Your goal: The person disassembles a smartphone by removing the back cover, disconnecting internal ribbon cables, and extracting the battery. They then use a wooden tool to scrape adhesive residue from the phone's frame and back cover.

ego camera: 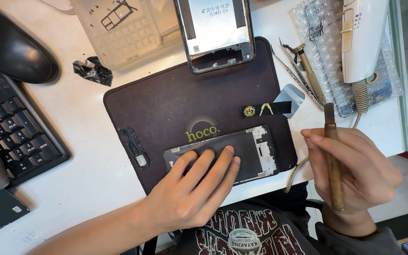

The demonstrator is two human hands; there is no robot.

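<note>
Pressing flat, your left hand (pixel 194 189) pins the thin dark rectangular phone frame (pixel 223 153) under its spread fingers; it looks light, stiff yet fragile, so hold its edges. Your right hand (pixel 355 174) grips a brown wooden-handled tool (pixel 334 160).

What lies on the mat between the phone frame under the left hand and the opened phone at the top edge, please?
The head view shows mostly bare dark mat between the phone frame and the opened phone, with a small black strip lying off to the right.
</note>
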